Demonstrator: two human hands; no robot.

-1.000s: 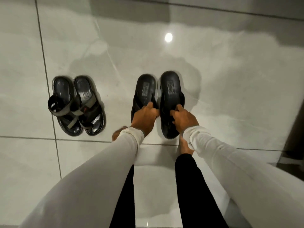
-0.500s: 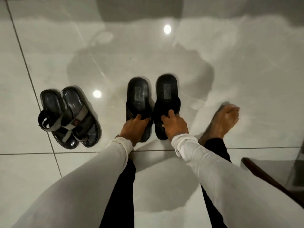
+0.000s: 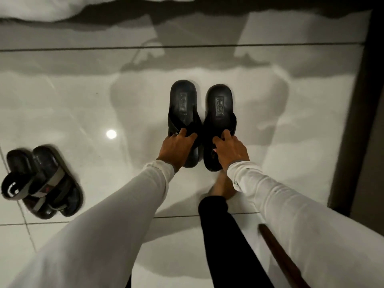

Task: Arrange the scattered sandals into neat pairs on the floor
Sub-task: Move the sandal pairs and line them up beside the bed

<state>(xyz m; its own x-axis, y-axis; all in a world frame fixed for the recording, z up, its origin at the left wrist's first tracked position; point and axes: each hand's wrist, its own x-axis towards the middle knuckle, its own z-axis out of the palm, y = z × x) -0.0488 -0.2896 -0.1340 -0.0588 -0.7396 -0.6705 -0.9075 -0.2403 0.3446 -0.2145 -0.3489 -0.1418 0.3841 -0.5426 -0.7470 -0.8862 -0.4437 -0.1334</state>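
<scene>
The left hand (image 3: 176, 149) pinches the strap of the left black sandal (image 3: 184, 113); the right hand (image 3: 231, 151) pinches its twin (image 3: 219, 119); both rest side by side on the floor (image 3: 83, 113); this looks like the final lining-up, and what remains is squaring the heels and letting go.

Left hand (image 3: 176, 149) and right hand (image 3: 230, 151) cover the toe ends of two black slides (image 3: 182, 104); insole labels too small to read; strapped sandal pair (image 3: 41, 181) motion-blurred; brown rod (image 3: 278, 252) cut off at the bottom edge.
</scene>
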